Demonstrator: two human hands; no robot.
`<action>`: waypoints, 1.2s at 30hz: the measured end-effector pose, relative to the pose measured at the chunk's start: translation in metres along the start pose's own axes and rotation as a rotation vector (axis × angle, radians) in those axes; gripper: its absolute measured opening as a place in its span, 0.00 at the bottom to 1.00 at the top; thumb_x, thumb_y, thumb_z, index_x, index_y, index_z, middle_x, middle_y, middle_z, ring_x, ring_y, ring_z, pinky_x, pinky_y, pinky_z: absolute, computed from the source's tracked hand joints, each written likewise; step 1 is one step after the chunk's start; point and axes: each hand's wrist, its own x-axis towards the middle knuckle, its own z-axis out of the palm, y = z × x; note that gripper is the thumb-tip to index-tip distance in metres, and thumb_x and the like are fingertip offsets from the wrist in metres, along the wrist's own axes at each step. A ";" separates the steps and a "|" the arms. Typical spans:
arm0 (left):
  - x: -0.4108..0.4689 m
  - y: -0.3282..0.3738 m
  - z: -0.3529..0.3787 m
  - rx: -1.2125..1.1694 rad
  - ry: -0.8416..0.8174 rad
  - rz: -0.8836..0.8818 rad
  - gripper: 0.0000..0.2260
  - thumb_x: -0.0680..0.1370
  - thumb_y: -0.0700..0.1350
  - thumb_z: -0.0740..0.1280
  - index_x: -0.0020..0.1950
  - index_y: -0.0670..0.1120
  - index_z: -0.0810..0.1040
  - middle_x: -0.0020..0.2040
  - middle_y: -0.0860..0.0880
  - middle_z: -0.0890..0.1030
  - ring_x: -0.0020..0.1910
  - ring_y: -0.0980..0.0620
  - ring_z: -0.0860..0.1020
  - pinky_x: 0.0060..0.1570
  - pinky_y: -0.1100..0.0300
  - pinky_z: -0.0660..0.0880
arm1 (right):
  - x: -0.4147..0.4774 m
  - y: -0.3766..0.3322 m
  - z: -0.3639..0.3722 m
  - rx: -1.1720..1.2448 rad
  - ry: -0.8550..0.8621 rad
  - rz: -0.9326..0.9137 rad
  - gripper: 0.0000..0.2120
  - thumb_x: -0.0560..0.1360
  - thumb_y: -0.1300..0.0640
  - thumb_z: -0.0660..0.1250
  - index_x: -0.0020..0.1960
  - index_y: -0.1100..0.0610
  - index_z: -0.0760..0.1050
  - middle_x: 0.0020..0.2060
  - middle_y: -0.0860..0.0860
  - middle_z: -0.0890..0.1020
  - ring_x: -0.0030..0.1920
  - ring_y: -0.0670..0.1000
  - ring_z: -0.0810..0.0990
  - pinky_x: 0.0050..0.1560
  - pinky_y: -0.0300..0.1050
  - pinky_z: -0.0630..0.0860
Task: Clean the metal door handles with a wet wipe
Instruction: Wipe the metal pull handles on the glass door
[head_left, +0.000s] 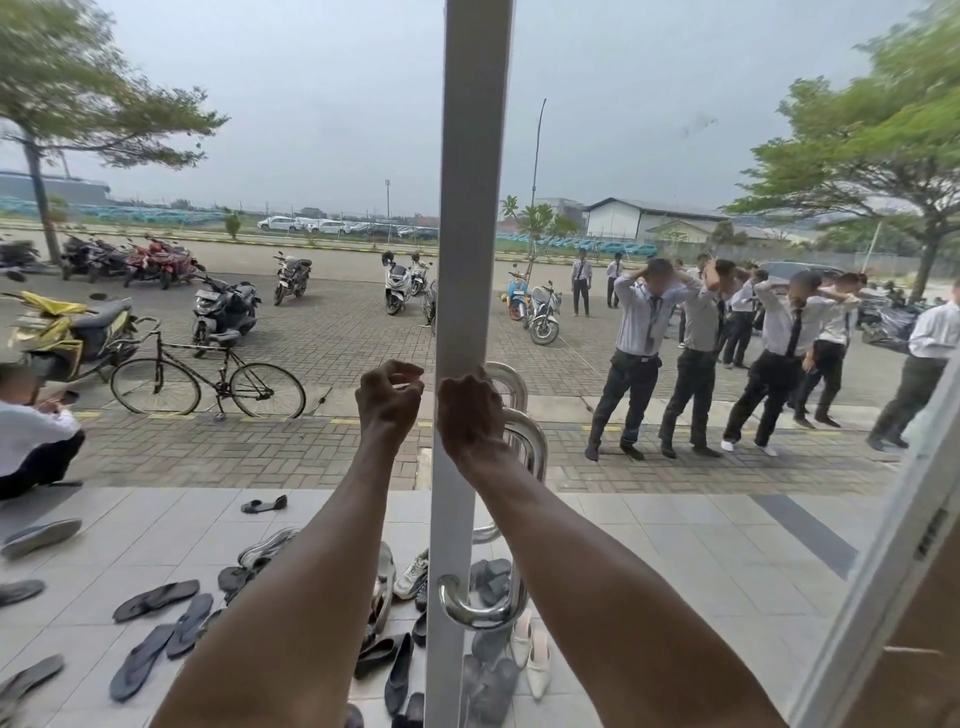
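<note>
Up close: two bare arms raised to a glass door. Right hand (470, 415) clenched around the top of the curved metal door handle (511, 519) beside the white frame (462, 260). Left hand (389, 397) loosely curled, pinching something too small to identify.

The metal door handle (519, 499) is a polished, upright, curved tube beside the white door frame. Its top bend lies under the right hand's fingers (480, 387); its lower bend curves in far below them. No wipe can be made out.
</note>
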 end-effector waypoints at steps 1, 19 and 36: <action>0.001 0.000 0.000 -0.003 0.000 0.004 0.06 0.73 0.38 0.72 0.48 0.46 0.84 0.49 0.43 0.85 0.49 0.46 0.84 0.54 0.47 0.81 | -0.005 0.003 0.002 -0.032 0.025 -0.020 0.10 0.77 0.66 0.63 0.47 0.62 0.84 0.43 0.62 0.87 0.50 0.59 0.87 0.74 0.49 0.67; -0.006 0.020 0.007 0.125 -0.111 0.155 0.18 0.71 0.31 0.69 0.57 0.45 0.83 0.50 0.42 0.85 0.46 0.46 0.85 0.49 0.53 0.82 | -0.009 0.010 0.003 -0.116 0.033 -0.170 0.13 0.76 0.68 0.62 0.53 0.61 0.83 0.45 0.58 0.87 0.46 0.56 0.87 0.79 0.51 0.59; -0.028 0.021 0.025 0.231 -0.009 0.155 0.13 0.74 0.38 0.69 0.57 0.47 0.83 0.54 0.46 0.85 0.49 0.46 0.84 0.55 0.56 0.79 | -0.040 0.064 0.012 -0.047 0.323 -0.295 0.11 0.76 0.60 0.71 0.58 0.57 0.83 0.46 0.52 0.87 0.46 0.52 0.87 0.70 0.47 0.74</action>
